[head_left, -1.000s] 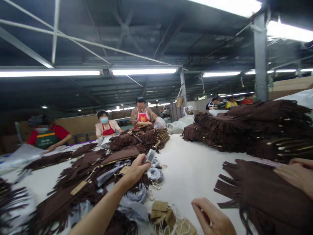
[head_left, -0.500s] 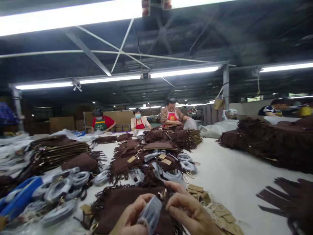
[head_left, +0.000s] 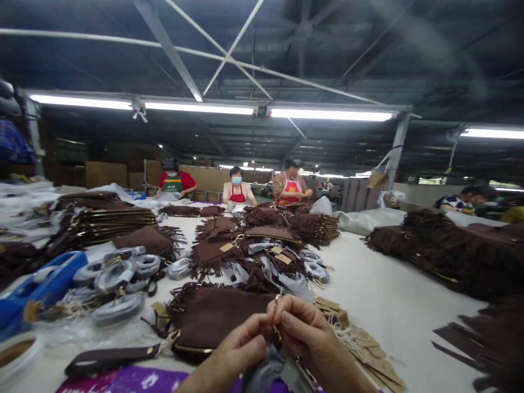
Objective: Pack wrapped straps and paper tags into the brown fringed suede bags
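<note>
My left hand (head_left: 248,344) and my right hand (head_left: 305,330) meet at the bottom centre, fingers pinched together around a small gold clasp (head_left: 278,331). A strap wrapped in greyish film (head_left: 268,368) hangs below the fingers, partly hidden by them. Just behind my hands lies a dark brown fringed bag (head_left: 225,311) with a gold zip along its near edge. A brown wrist strap (head_left: 114,357) is clipped to that bag's left corner and rests on the table.
Wrapped strap coils (head_left: 118,278), a blue tray (head_left: 49,284) and a tape roll (head_left: 18,355) are to the left. Brown paper tags (head_left: 368,355) lie right of my hands. Stacked bags (head_left: 110,221) and a fringed pile (head_left: 446,254) flank the white table (head_left: 380,284). Several co-workers stand beyond.
My view has tilted down and shifted left. My hands have come together at the clasp; the film-wrapped piece formerly in my left hand now hangs lower. The wrist strap and purple material have come into view.
</note>
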The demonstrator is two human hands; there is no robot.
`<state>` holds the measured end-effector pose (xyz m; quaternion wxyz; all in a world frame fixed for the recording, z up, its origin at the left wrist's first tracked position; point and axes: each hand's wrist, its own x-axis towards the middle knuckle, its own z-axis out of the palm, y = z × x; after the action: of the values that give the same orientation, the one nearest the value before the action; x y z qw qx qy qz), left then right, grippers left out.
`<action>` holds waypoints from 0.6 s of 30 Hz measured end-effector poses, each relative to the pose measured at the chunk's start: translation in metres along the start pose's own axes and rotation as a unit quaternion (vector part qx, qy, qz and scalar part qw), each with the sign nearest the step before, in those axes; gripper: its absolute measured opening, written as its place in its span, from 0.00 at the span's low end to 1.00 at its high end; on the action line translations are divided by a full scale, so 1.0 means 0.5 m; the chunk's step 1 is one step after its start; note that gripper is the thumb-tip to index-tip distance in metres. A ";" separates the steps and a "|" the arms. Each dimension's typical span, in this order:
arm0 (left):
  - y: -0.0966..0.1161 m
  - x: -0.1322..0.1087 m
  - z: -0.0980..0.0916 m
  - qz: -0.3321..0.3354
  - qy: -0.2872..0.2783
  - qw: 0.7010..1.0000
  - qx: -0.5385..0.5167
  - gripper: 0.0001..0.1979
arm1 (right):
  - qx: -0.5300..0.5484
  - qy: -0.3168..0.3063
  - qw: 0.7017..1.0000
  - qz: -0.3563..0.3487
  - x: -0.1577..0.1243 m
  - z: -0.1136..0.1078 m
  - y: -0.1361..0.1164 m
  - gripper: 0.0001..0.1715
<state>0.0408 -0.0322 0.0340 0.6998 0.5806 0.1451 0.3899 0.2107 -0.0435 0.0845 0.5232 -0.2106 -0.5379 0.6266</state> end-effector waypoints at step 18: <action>0.044 0.040 0.034 -0.031 0.121 0.948 0.292 0.11 | -0.365 0.081 0.927 -0.046 -0.051 -0.077 -0.017 0.14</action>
<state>0.0567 -0.0295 0.0640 0.4887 0.7031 0.3545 0.3758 0.2552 -0.0495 0.0716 0.4805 -0.4114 -0.6944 0.3431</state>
